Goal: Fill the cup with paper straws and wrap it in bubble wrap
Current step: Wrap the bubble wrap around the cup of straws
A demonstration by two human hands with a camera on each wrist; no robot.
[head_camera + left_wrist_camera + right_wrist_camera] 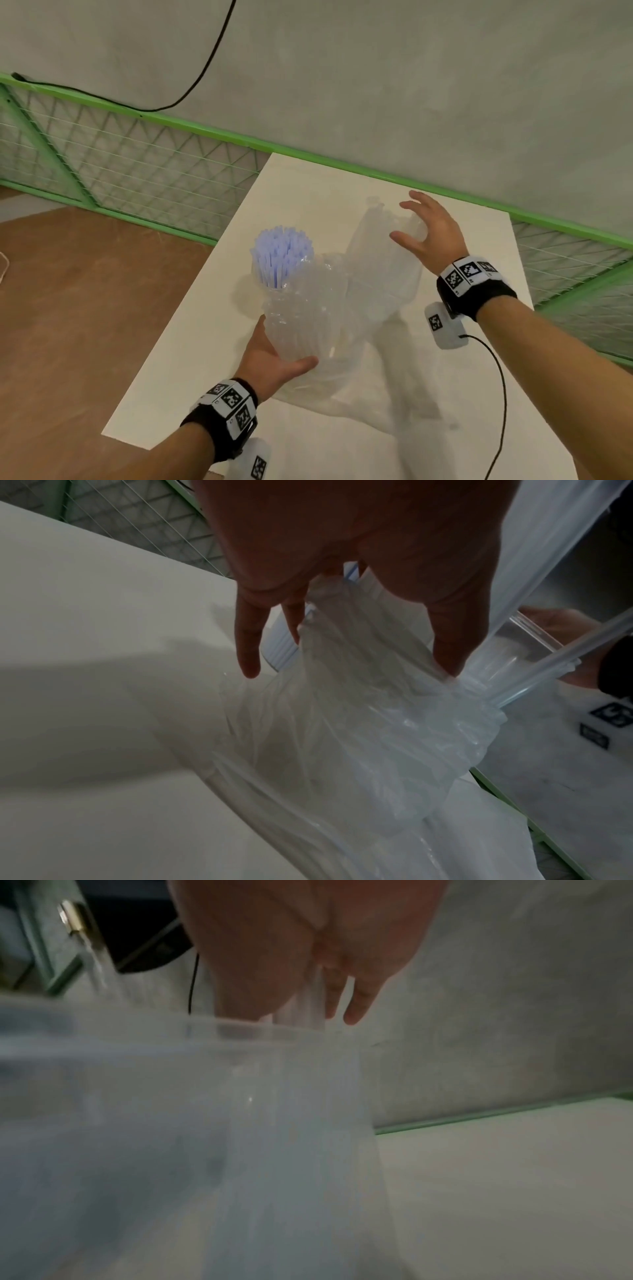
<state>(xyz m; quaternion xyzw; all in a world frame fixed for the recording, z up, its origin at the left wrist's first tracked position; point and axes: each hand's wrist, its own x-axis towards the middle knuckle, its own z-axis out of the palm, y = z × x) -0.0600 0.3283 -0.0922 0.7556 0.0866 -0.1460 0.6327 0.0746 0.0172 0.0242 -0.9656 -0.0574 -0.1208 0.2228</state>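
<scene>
On the white bench (212,342), the left hand (270,356) clamps its grip round the half-wrapped cup (294,329) of paper straws (281,253), steadying it while beside it the right hand (428,233), fingers spread apart, presses the loose bubble wrap (380,267), likely to fold it round.

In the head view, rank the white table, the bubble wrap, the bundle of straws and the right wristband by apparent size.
1. White table
2. Bubble wrap
3. and 4. Bundle of straws and right wristband: they look alike, so no ranking; the straws' lower part is hidden inside the wrap.
</scene>
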